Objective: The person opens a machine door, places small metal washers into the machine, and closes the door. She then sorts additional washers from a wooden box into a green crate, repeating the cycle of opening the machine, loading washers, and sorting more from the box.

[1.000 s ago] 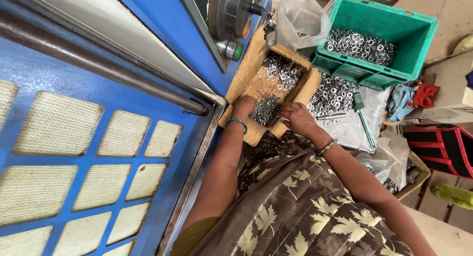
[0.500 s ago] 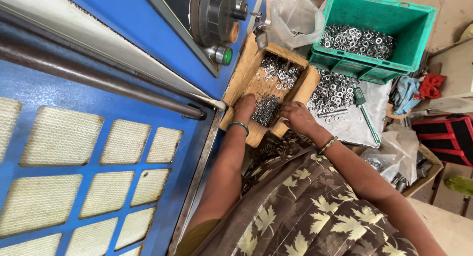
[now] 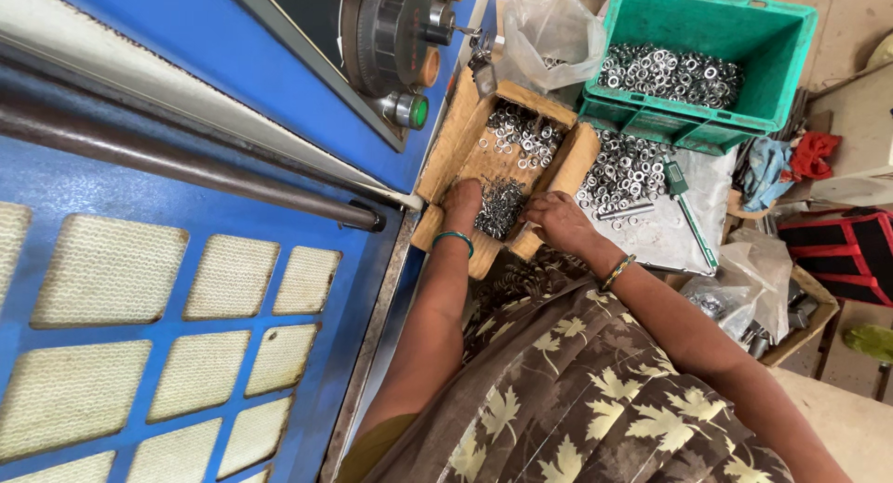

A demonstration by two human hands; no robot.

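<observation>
The shallow wooden tray (image 3: 445,162) is open from above. The big blue metal machine (image 3: 279,102) blocks its left side; the green plastic crate of steel washers (image 3: 744,37) stands behind, to the right.

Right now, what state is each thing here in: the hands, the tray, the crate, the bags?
Left hand: fingers down in the pile of small metal parts.
Right hand: fingers curled at the same pile's edge.
Wooden tray: open-topped, partly filled with parts.
Green crate: open, holding metal rings.
Clear plastic bag: open at the mouth.
Green button: whether pressed, cannot tell.
</observation>
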